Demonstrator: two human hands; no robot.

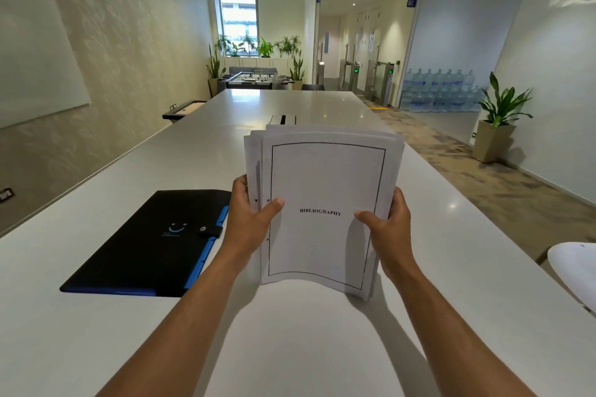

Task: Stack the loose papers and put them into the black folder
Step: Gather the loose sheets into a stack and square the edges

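Squaring the uneven stack of white printed papers (325, 203) at frame centre, both hands, left hand (250, 219) and right hand (388, 222), pinch its side edges; tap it on the white bench (451, 235) before opening the closed black folder with blue edging (151, 245), lower left.

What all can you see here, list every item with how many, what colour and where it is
white paper stack with a BIBLIOGRAPHY cover sheet: one, white, held upright above the table, sheet edges uneven
flat black folder with blue edging: one, black, lying snapped shut on the table, left of the papers
long white table: one, white, running away from the camera
potted green plant in a beige planter: one, on the floor at right
stacked clear water bottles: many, bluish, far right
foosball table: one, dark, far end
left hand: gripping the stack's left edge
right hand: gripping its right edge
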